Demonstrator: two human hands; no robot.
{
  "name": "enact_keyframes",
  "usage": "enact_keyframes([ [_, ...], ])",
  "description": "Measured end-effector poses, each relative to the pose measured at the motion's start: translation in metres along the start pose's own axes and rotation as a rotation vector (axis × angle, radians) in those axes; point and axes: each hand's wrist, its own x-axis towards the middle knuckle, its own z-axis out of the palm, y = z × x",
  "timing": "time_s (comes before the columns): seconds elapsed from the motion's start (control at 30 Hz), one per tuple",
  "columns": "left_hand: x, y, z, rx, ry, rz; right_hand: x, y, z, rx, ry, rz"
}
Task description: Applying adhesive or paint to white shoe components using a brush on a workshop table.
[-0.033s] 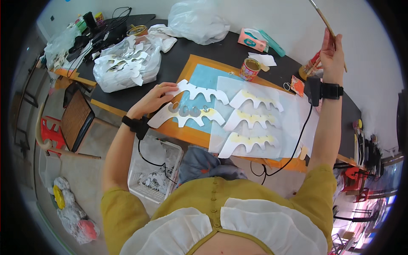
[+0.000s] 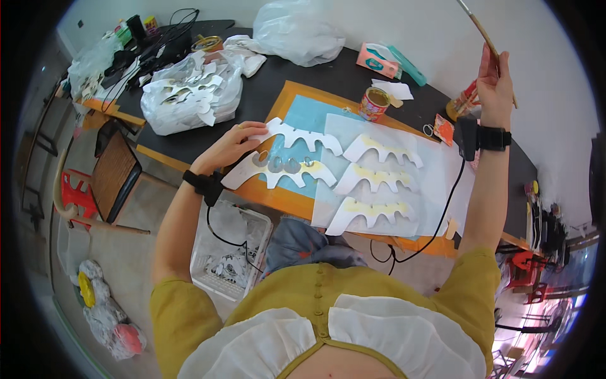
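My left hand (image 2: 233, 146) is closed on the left end of a white scalloped piece (image 2: 303, 137) at the back of the work surface. Just nearer lies another white scalloped piece (image 2: 281, 174), yellowish along its upper edge, with grey ovals along it. To the right, three more scalloped pieces with yellowish smears rest in a column on translucent sheeting, the middle one (image 2: 372, 180) among them. Raised at the far right, my right hand (image 2: 495, 85) grips a long-handled brush (image 2: 478, 24). The brush's upper end runs out of view.
An open tin (image 2: 375, 103) stands behind the pieces. A jar with brushes (image 2: 461, 104) and an orange packet (image 2: 444, 129) are near my right wrist. A plastic bag of white cut pieces (image 2: 189, 104) sits at left. Below the table edge is a white basket (image 2: 243, 287).
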Motion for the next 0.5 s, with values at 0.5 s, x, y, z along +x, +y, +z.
enact_keyframes([
  [0.5, 0.001, -0.004, 0.001, -0.032, 0.051, -0.014, -0.156, 0.162, 0.028, -0.438, 0.009, 0.602],
])
